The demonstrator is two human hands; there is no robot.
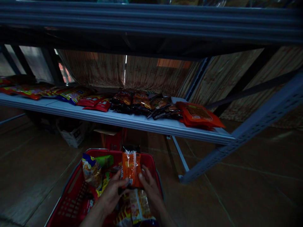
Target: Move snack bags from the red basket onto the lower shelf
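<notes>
Between my two hands is an orange and black snack bag (131, 167), held upright over a red shopping basket (73, 183). The fingers of my left hand (112, 192) grip its lower left side. On its lower right side, the thumb and fingers of my right hand (149, 184) close round the edge. Inside the basket, a blue-topped clear snack bag (91, 170) leans at the left beside a green packet (105, 161). Another clear snack bag (139, 205) lies below my hands. Other packets deeper in the basket are dim and partly covered.
A blue metal shelf (118, 123) crosses ahead, bearing red packets (98, 102), dark snack bags (142, 104) and orange packets (199, 114). Its slanting upright (236, 142) stands at the right. Overhead runs an upper shelf beam (151, 22). A carton (73, 134) sits on the floor beneath.
</notes>
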